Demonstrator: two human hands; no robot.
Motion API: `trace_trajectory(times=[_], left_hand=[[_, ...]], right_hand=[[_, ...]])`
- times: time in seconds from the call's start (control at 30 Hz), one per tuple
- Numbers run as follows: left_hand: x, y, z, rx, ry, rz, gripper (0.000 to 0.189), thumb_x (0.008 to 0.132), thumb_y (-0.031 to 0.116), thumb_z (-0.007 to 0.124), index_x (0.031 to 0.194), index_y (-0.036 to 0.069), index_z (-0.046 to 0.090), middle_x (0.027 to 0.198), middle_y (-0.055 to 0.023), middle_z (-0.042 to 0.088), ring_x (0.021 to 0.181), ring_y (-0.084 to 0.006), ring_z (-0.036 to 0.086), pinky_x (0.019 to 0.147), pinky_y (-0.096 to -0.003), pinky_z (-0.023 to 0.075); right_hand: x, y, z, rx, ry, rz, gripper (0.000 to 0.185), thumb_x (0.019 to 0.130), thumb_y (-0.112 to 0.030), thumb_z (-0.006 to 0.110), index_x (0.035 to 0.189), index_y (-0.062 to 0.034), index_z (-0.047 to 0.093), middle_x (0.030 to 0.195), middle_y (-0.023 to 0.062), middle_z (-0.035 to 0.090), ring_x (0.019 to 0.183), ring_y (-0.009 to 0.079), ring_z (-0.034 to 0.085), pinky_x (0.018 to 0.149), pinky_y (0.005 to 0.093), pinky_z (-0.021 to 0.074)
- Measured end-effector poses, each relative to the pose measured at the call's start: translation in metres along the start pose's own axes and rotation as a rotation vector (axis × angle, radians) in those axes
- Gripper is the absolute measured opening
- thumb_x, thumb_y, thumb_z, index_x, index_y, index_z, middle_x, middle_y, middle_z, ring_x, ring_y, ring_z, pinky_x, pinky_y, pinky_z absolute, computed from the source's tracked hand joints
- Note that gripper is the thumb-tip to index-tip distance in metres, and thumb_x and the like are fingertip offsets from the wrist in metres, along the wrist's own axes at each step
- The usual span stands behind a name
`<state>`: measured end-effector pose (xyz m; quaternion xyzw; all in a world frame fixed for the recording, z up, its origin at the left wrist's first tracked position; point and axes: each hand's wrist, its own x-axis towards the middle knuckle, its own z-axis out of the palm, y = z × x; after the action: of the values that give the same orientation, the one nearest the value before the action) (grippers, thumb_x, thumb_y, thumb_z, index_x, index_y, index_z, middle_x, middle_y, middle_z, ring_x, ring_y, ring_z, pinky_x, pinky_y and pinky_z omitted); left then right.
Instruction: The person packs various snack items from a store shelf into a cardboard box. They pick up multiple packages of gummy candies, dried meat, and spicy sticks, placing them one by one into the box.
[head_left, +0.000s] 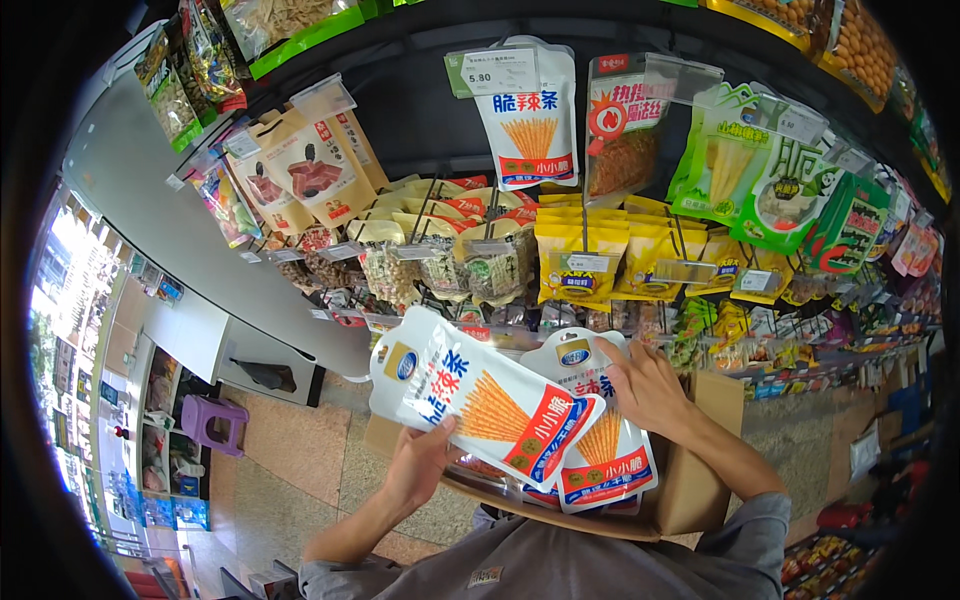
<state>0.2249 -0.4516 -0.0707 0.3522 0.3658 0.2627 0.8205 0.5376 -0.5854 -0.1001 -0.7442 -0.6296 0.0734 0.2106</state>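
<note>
My left hand (424, 465) grips a white, blue and red snack packet (487, 405) by its lower edge, the thumb on its front. The packet is tilted above an open cardboard box (701, 450). My right hand (649, 386) touches the upper right part of a second packet of the same kind (607, 457), its fingers bent over the printed front; whether it grips the packet cannot be told. The first packet partly covers the second. More packets lie beneath them in the box, mostly hidden. A matching white packet (529, 120) hangs on the display ahead, behind a price tag.
Hooks hold yellow snack bags (581, 255), beige bags (442, 255), brown paper packs (319, 169), a reddish packet (622, 127) and green packets (724, 157). Clear tag holders stick out from the hooks. A grey column (187, 195) stands at the left, with a purple stool (214, 424) on the floor beyond.
</note>
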Motion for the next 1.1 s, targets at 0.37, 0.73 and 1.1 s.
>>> trace_trajectory(times=[0.37, 0.73, 1.1], left_hand=[[-0.018, -0.039, -0.012, -0.056, 0.076, -0.196, 0.038, 0.099, 0.010, 0.066, 0.134, -0.001, 0.054, 0.129, -0.0138, 0.065, 0.117, -0.0276, 0.065, 0.101, -0.0453, 0.0552], [-0.026, -0.044, -0.015, -0.014, 0.104, -0.324, 0.044, 0.100, 0.014, 0.065, 0.137, -0.003, 0.047, 0.131, -0.0177, 0.063, 0.120, -0.0289, 0.064, 0.107, -0.0464, 0.0519], [-0.045, -0.015, -0.053, 0.112, -0.147, -0.578, 0.048, 0.108, 0.031, 0.048, 0.139, -0.006, 0.051, 0.142, -0.0253, 0.056, 0.128, -0.0323, 0.060, 0.114, -0.0452, 0.0449]], right_hand=[[0.007, -0.001, -0.002, -0.002, 0.036, -0.062, 0.044, 0.102, -0.031, 0.048, 0.139, -0.0084, 0.058, 0.104, 0.0308, 0.063, 0.085, 0.0454, 0.066, 0.074, 0.0544, 0.0526], [0.011, -0.005, -0.002, -0.010, 0.069, -0.067, 0.050, 0.099, -0.042, 0.060, 0.135, -0.0074, 0.062, 0.104, 0.0306, 0.064, 0.072, 0.0430, 0.068, 0.066, 0.0516, 0.0547], [0.012, 0.000, -0.006, 0.002, 0.063, -0.095, 0.050, 0.099, -0.041, 0.061, 0.137, -0.0081, 0.061, 0.106, 0.0324, 0.064, 0.081, 0.0458, 0.068, 0.070, 0.0508, 0.0550]])
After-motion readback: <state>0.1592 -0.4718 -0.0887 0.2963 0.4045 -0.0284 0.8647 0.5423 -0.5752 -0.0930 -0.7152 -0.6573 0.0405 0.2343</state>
